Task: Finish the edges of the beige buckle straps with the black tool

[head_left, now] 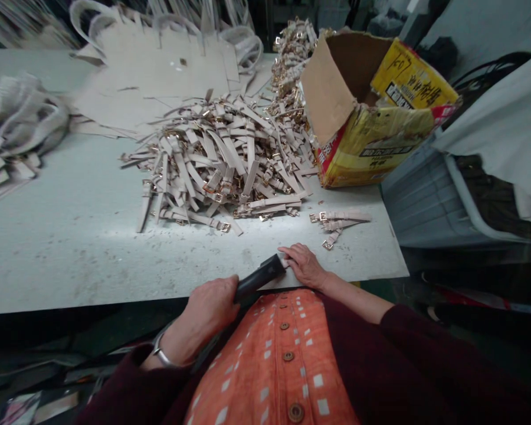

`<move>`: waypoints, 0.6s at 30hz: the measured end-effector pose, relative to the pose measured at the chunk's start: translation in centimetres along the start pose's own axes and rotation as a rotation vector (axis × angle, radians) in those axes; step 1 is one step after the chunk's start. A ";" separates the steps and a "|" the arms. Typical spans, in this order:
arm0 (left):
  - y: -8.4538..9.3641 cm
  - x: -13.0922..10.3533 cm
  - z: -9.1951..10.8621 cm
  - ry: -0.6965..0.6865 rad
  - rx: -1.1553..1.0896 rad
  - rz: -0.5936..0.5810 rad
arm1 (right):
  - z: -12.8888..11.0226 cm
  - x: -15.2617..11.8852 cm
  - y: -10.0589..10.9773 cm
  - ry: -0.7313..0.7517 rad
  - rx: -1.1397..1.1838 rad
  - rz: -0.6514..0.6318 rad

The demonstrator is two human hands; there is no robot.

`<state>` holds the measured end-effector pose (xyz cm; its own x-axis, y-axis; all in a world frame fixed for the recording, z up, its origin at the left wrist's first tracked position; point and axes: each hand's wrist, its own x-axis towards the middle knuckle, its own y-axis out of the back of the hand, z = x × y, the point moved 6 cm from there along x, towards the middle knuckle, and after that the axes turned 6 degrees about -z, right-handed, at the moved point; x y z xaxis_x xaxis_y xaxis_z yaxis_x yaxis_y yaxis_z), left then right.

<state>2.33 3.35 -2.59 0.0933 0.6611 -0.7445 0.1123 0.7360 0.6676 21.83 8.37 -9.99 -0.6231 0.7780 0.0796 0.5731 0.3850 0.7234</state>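
My left hand (215, 307) is wrapped round the grip of a black handheld tool (262, 276), whose exact kind I cannot make out. Its thick end points up and right, toward my right hand (305, 265) at the table's front edge. The fingers of that hand are bent together at the tool's end, with a small pale piece (284, 261) at the fingertips, mostly hidden. Beyond both hands lies a big heap of short beige buckle straps (221, 153) with gold-coloured buckles. A few separate buckle straps (336, 222) lie just beyond my right hand.
A torn yellow cardboard box (380, 141) stands at the table's right end, beside a grey plastic bin (413, 200). Flat beige panels with handles (168, 65) are stacked at the back. More looped pale handles (24, 118) lie on the left of the pale table (71, 254).
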 end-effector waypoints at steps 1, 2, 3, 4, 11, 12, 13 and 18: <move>0.1 0.2 0.2 -0.006 -0.003 0.005 | 0.0 0.0 0.0 0.005 0.005 -0.003; 0.2 0.5 0.3 -0.012 -0.010 0.013 | -0.1 0.0 0.1 0.008 0.012 -0.005; 0.1 0.7 0.4 -0.014 -0.021 0.021 | -0.1 0.0 0.1 0.007 0.017 -0.004; 0.0 0.9 0.4 -0.013 -0.037 0.026 | -0.1 0.0 0.1 0.006 0.022 -0.003; -0.8 1.2 -1.6 0.087 -0.156 0.101 | -0.3 0.0 0.1 -0.002 -0.017 0.028; -0.9 0.9 -2.1 0.105 -0.156 0.102 | -0.3 -0.1 0.1 -0.001 -0.027 0.028; -1.0 0.5 -2.6 0.120 -0.153 0.099 | -0.4 -0.1 0.1 0.001 -0.037 0.026; -2.0 -1.0 -3.3 0.093 -0.147 0.030 | -0.8 -0.1 0.1 0.005 -0.068 -0.016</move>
<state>-1.28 1.73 -3.21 0.0022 0.6884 -0.7253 -0.0360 0.7249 0.6879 21.47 7.91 -9.39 -0.6346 0.7695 0.0714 0.5259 0.3623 0.7695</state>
